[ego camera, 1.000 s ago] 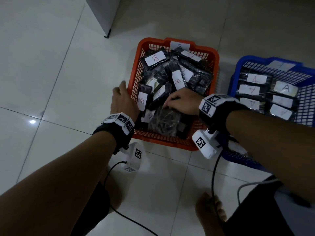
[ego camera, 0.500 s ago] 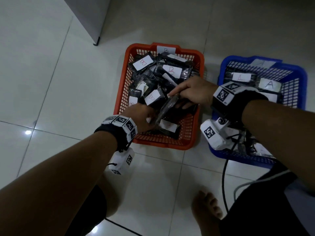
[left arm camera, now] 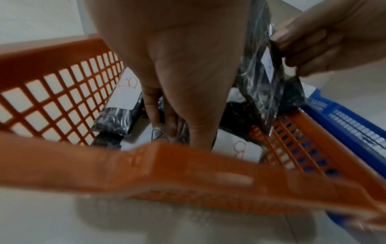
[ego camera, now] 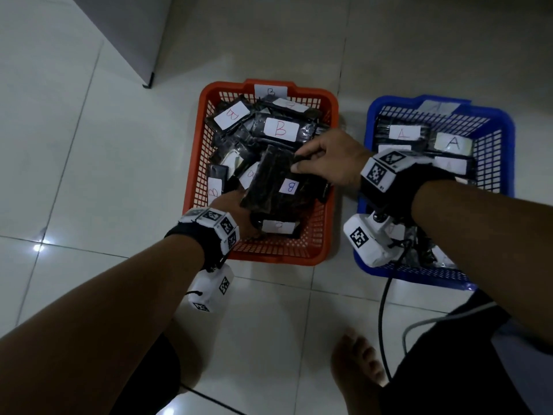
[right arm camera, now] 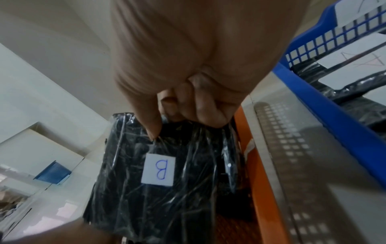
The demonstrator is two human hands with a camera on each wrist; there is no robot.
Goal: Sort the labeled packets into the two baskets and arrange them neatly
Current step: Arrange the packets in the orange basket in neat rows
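Observation:
An orange basket (ego camera: 194, 187) holds several black packets with white B labels, piled loosely. To its right, a blue basket (ego camera: 507, 151) holds packets labeled A in rows. My right hand (ego camera: 296, 161) pinches the top edge of a black packet with a blue B label (ego camera: 269, 181) and holds it tilted above the orange basket. The right wrist view shows the thumb and curled fingers (right arm camera: 198, 115) clamped on that packet (right arm camera: 158, 189). My left hand (left arm camera: 167, 132) reaches into the orange basket's front part beneath the lifted packet, its straight fingers touching packets on the bottom.
A grey cabinet corner (ego camera: 128, 40) stands on the tiled floor at the back left. My bare foot (ego camera: 356, 360) and a black cable (ego camera: 383, 310) lie in front of the baskets. A narrow strip of floor separates the two baskets.
My right hand has raised the B packet out of the pile. My left hand has moved from the basket's left rim into the basket, under the lifted packet.

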